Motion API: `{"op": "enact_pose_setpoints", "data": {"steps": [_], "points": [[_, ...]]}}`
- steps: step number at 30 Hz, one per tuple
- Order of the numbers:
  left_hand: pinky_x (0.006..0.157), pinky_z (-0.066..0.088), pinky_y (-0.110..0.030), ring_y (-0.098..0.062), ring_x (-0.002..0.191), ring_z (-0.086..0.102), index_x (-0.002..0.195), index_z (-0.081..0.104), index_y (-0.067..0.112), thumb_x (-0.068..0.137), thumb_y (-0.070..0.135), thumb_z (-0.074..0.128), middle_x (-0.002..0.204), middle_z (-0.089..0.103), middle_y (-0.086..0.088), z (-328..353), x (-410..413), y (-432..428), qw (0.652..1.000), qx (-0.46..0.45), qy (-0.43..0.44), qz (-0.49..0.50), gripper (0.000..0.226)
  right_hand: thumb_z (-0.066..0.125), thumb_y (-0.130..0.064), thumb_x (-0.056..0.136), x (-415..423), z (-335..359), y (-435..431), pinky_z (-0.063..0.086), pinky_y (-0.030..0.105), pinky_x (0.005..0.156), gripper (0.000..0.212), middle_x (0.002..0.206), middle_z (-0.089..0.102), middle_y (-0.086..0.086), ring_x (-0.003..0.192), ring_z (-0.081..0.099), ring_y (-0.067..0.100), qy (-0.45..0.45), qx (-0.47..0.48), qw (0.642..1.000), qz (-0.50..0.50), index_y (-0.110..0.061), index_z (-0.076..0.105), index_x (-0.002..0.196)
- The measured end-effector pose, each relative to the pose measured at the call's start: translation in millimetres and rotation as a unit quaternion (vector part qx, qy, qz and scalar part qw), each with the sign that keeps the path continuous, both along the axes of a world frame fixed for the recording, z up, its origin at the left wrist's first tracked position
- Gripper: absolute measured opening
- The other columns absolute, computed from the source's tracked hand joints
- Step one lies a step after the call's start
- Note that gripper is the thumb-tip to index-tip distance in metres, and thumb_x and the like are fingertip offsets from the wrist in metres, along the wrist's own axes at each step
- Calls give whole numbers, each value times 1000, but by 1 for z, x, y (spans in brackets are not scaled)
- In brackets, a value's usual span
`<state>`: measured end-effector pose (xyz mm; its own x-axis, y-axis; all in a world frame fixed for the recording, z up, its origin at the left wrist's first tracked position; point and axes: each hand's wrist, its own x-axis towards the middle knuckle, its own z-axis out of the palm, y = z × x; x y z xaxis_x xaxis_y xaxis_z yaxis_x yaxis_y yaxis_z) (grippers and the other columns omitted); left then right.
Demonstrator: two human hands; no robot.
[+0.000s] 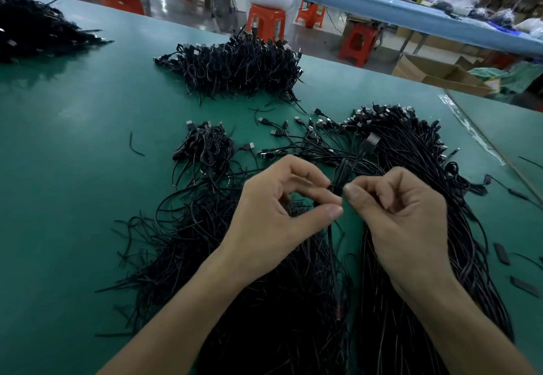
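My left hand (273, 207) and my right hand (402, 213) meet over the green table (82, 145), fingertips almost touching. Between them both hands pinch a thin black USB cable (342, 171). Its plug end (370, 142) rises away from me, and its tail (335, 271) hangs down toward me with a reddish wire tip. Under my wrists lie two long heaps of the same black cables, one below the left hand (235, 271) and one below the right hand (417, 301).
A small coiled bundle (205, 148) sits left of centre, a larger pile (241, 66) behind it, another pile (32, 27) at the far left. Loose cables with plugs (293, 136) fan out mid-table. Small black sleeves (501, 252) lie at the right. Orange stools (266, 23) and cardboard boxes (440, 73) stand beyond the table.
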<state>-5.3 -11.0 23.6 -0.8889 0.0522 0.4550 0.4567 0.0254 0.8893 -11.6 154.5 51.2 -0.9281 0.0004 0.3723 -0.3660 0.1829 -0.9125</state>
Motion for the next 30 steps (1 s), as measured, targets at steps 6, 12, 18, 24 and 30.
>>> {"op": "enact_pose_setpoints", "data": {"steps": [6,12,18,24,30], "points": [[48,41,-19,-6,52,48,85,58,28,75,32,85,65,56,9,-4,-4,0,998,20,-40,55,29,68,5,83,8,6,-12,54,16,73,42,75,68,-4,76,69,7,52,0,998,40,-15,37,63],[49,50,-23,-17,52,66,91,60,16,84,9,79,68,71,-6,-5,-9,-3,991,95,-92,16,21,65,12,83,11,2,-15,53,21,66,48,73,66,9,71,63,11,-31,-16,994,105,-20,37,62],[83,58,-28,-16,96,74,96,65,14,88,-3,64,97,78,0,-2,-9,-4,994,86,-58,-45,18,70,0,85,16,-8,-12,45,33,62,45,72,52,30,65,49,31,-66,38,990,121,-18,37,61],[90,53,-24,-20,105,71,113,60,12,82,-13,37,100,78,-7,4,-3,-3,976,158,-71,-134,46,68,9,85,7,-3,-6,46,18,59,49,59,47,13,61,50,9,-45,18,996,77,-15,34,59],[89,51,-19,-13,94,72,96,64,4,90,-9,39,90,77,0,3,1,3,983,125,-22,-134,29,71,8,76,6,1,-4,54,17,68,43,69,62,24,72,68,13,-65,-84,992,74,-12,35,61]]}}
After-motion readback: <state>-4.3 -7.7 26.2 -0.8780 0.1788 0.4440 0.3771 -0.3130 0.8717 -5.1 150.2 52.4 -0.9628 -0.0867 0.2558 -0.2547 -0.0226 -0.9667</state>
